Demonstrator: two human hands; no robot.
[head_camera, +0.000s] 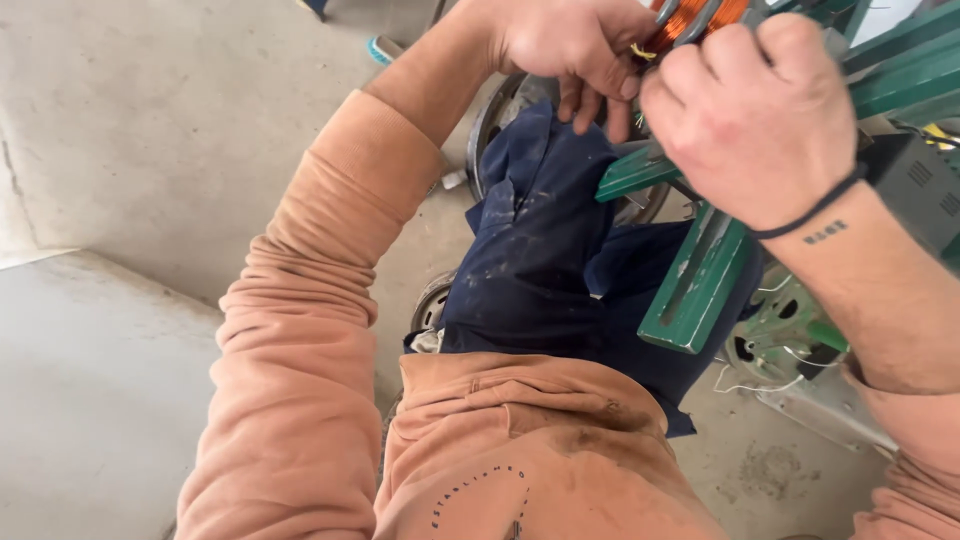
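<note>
Copper coil (690, 18) top right: left hand (570, 50) and right hand (750, 115) both pinch it; keep the grip steady over the green frame (700, 290).

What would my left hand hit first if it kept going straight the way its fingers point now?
Most likely the dark blue cloth. The left hand holds the copper wire coil with its free fingers pointing down toward the cloth just below. Depth is hard to judge, so they may be further apart than they look.
</note>
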